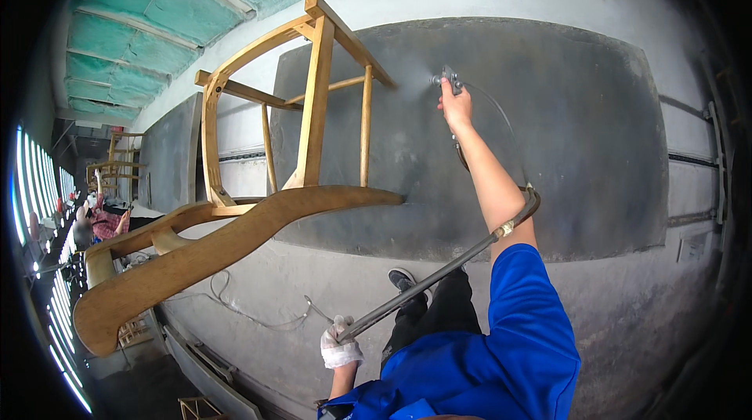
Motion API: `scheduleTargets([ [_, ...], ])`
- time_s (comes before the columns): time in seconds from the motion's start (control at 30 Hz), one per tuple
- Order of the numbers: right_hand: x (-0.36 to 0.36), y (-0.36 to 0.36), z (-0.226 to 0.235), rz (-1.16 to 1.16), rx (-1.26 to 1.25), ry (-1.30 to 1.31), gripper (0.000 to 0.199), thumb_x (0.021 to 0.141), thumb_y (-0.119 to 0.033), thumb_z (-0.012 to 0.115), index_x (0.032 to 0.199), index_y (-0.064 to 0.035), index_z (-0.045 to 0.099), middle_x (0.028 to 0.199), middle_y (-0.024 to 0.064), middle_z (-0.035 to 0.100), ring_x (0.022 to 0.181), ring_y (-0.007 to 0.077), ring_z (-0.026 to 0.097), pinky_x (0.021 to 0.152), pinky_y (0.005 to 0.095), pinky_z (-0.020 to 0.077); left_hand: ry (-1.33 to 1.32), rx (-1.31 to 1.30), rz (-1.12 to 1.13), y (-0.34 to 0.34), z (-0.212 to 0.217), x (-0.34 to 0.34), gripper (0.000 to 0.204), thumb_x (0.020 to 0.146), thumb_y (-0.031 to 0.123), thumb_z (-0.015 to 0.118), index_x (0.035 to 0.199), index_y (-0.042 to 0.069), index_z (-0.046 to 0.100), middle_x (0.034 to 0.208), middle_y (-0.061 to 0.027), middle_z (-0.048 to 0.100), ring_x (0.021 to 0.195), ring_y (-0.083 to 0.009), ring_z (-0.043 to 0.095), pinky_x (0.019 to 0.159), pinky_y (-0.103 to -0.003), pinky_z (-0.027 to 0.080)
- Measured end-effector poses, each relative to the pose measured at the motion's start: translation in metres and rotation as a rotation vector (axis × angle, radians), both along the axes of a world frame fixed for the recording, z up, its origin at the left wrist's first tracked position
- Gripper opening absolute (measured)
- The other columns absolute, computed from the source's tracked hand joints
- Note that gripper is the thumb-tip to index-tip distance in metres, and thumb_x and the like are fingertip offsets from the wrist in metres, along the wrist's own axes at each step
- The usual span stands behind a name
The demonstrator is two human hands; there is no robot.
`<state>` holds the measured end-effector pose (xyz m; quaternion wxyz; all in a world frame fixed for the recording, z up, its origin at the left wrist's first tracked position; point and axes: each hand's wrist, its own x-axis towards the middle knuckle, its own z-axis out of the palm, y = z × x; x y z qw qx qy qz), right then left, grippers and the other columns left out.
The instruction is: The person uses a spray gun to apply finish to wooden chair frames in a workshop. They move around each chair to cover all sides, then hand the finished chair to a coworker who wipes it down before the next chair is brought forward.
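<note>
My right hand (454, 103), bare and reaching forward, is closed around a metal spray gun (447, 78) with a hose running back from it. Pale mist leaves the nozzle toward the legs of a wooden chair frame (313, 106). This chair lies tipped over to the left, its long curved back post (219, 244) nearest me. White-gloved, my left hand (341, 343) grips one end of a long metal rod (427, 285). The rod's far end curves into a hook beside my right elbow. My left hand is apart from the chair.
A large dark grey panel (548, 146) stands behind the spray gun. Thin hose or cable (282, 324) trails over the floor. Another person (106, 220) in a checked shirt is at far left, near more chair frames (121, 157). Teal-covered panels (133, 20) are upper left.
</note>
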<state>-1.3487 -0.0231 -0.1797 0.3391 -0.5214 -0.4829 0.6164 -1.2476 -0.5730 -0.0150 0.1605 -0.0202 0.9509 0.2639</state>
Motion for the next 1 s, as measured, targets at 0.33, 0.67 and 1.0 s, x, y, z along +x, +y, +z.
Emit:
scheduleTargets([
  [0.33,0.061,-0.045,0.112,0.623,0.322,-0.144,0.042,0.094,-0.045,0.067,0.121,-0.0121,0.070,0.069,0.0011,0.064,0.065,0.0125,0.063,0.066,0.0326,0.0496,0.112,-0.082,-0.388,0.018,0.025,0.004,0.039,0.102,0.036,0.054,0.088,0.007,0.076,0.076,-0.0217,0.068,0.073,-0.0351,0.069,0.066,-0.043,0.051],
  [0.67,0.156,-0.145,0.188,0.753,0.195,-0.117,0.035,0.097,-0.036,0.067,0.114,-0.0047,0.069,0.071,-0.0004,0.061,0.066,0.0096,0.060,0.066,0.0293,0.0502,0.141,0.041,-0.502,0.018,0.032,-0.001,0.034,0.099,0.032,0.053,0.086,0.007,0.074,0.077,-0.0223,0.068,0.077,-0.0421,0.067,0.067,-0.047,0.050],
  [1.0,0.113,-0.104,0.269,0.663,0.422,0.104,0.031,0.098,-0.032,0.065,0.113,-0.0053,0.070,0.070,-0.0017,0.061,0.066,0.0072,0.060,0.065,0.0277,0.0499,0.146,-0.027,-0.428,0.016,0.042,-0.003,0.045,0.103,0.041,0.048,0.092,0.009,0.077,0.081,-0.0243,0.068,0.080,-0.0411,0.068,0.069,-0.047,0.051],
])
